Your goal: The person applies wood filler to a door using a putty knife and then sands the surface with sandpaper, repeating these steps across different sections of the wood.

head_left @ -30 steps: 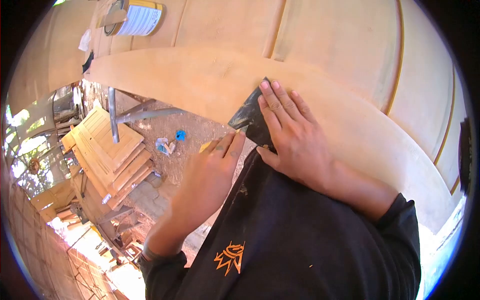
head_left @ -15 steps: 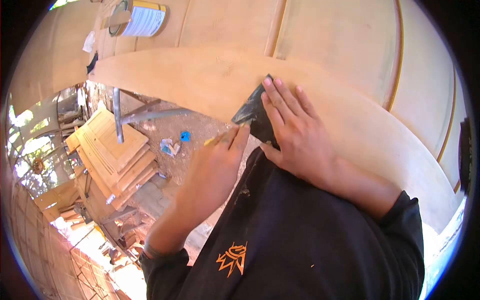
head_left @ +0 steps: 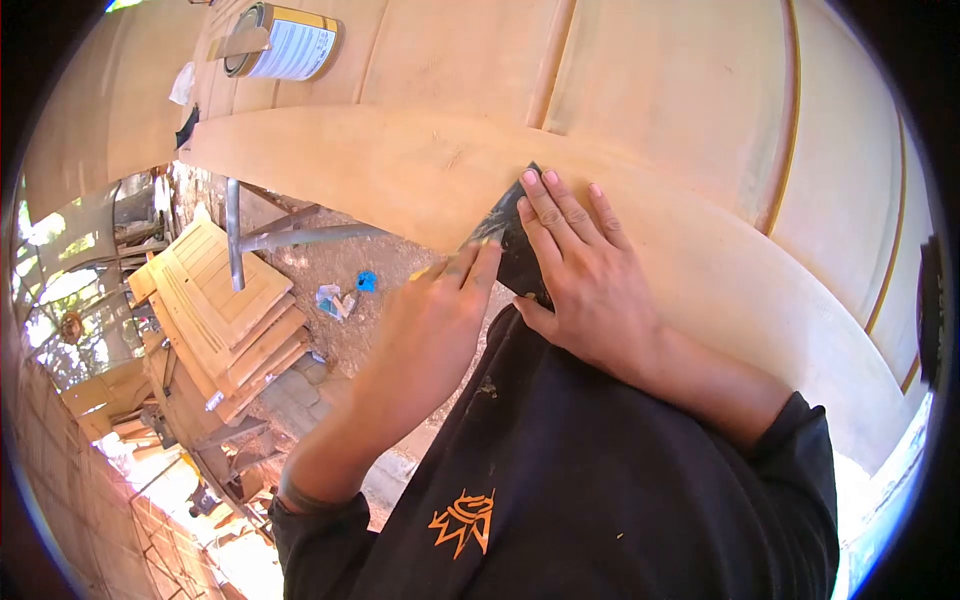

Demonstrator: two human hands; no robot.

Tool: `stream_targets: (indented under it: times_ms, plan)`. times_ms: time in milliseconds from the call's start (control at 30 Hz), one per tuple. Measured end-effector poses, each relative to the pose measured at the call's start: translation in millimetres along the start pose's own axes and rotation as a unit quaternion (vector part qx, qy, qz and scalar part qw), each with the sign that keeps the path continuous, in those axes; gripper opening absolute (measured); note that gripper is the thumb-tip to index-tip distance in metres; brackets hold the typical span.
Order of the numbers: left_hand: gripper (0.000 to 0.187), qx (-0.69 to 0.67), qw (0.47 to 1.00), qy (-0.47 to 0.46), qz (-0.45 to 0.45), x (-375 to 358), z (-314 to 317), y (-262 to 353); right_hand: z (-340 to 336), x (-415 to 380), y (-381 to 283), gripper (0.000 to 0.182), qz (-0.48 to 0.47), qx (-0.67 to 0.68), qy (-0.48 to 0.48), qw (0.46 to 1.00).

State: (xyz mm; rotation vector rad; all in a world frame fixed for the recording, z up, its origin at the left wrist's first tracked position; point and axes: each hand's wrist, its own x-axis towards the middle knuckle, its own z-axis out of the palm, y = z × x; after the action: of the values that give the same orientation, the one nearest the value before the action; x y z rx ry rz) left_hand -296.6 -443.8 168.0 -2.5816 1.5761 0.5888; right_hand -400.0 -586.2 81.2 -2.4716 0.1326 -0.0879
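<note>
Nearest us is the dark shirt (head_left: 590,450), its upper edge close behind the work. The right hand (head_left: 580,250) lies flat on a dark flat piece (head_left: 518,268): we note index, middle and ring fingers nearly together, little finger apart, thumb spread away. We judge that this broad contact spreads pressure and keeps the piece from slipping.

The left hand (head_left: 430,310) is at the piece's left side, fingers curled, first two lying alongside each other. A sliver of yellow shows beside them; what they pinch, if anything, is hidden, so we cannot tell. Its placement probably steadies or guides that side.

The dark flat piece sits between both hands, across the near edge of a pale curved panel (head_left: 350,150), pale smears along its left side. Being at the edge likely keeps it within easy reach.

Left of the panel we record a metal leg (head_left: 234,235), a blue scrap (head_left: 366,281) on the ground, and stacked wooden doors (head_left: 215,280).

Farther off, on grooved boards (head_left: 660,80), is a labelled can (head_left: 290,45), a flat strip (head_left: 242,43) across its end, presumably parked clear of the hands.
</note>
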Motion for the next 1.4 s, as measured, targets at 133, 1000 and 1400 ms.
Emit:
stream_targets:
  times_ms: [133,1000,1400]
  plan:
    - [0.055,0.001,1.000,-0.005,0.003,-8.0,4.8,-1.2,-0.2,-0.4,1.0,0.083,-0.001,-0.013,-0.004,1.000]
    - [0.057,-0.007,0.995,0.001,-0.101,-35.9,23.5,20.3,2.3,-8.3,0.8,0.037,-0.164,-0.017,-0.027,0.986]
    - [0.058,-0.019,0.994,0.050,-0.090,-11.8,24.3,7.5,7.2,-9.8,-5.5,0.033,-0.159,-0.031,0.021,0.987]
